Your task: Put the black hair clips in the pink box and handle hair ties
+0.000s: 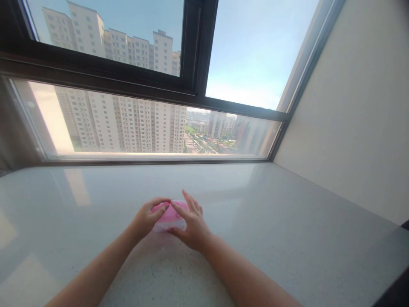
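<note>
A small clear box with a pink lid rests on the pale stone windowsill, in the lower middle of the head view. My left hand curls round its left end, fingers on the pink lid. My right hand covers its right side, thumb against the front and fingers laid over the top. Both hands hide much of the box.
A large dark-framed window runs along the back of the sill, with tall apartment blocks outside. A cream wall bounds the sill on the right. A dark edge shows at the bottom right corner.
</note>
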`<state>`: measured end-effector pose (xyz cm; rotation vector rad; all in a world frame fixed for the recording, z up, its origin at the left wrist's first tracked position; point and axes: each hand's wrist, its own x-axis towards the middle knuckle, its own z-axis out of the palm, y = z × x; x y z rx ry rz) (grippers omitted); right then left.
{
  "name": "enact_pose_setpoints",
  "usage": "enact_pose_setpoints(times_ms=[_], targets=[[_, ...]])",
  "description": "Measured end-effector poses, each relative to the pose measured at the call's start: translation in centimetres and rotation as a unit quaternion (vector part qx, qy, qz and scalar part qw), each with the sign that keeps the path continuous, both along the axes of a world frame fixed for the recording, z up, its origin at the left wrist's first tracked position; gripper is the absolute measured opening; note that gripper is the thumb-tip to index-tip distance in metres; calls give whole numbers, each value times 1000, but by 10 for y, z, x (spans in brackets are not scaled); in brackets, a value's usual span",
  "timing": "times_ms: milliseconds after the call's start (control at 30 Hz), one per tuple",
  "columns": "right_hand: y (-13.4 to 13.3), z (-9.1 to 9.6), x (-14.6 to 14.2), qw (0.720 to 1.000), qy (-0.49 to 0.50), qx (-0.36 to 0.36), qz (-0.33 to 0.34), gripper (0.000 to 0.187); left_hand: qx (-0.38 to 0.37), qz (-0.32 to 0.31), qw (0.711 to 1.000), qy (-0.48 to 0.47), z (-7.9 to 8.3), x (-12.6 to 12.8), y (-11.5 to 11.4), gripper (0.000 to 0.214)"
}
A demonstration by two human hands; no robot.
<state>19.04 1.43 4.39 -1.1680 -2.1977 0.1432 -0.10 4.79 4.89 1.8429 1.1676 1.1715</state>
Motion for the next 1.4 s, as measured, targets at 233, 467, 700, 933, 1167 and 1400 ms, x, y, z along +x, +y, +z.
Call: enact_pose_setpoints(times_ms=[233,467,700,933,1167,1400], targets=[[-1,8,3,997,6,-1,71,41,-5,-38,999,-4,0,0,-13,33],[-1,20,5,995,-33,12,96,61,-27,-32,998,-36,2,6,-26,41],[15,52,-6,975,-205,6,88,67,-71,27,995,-59,3,8,-28,62],[18,73,-31,930,-364,-10,48,56,-62,13,996,-66,1,10,-24,41],[18,54,-28,928,-360,71,68,54,-40,24,997,-56,2,11,-24,38],[15,27,-6,956,-255,110,95,82,-7,37,999,-33,-6,11,-23,36]])
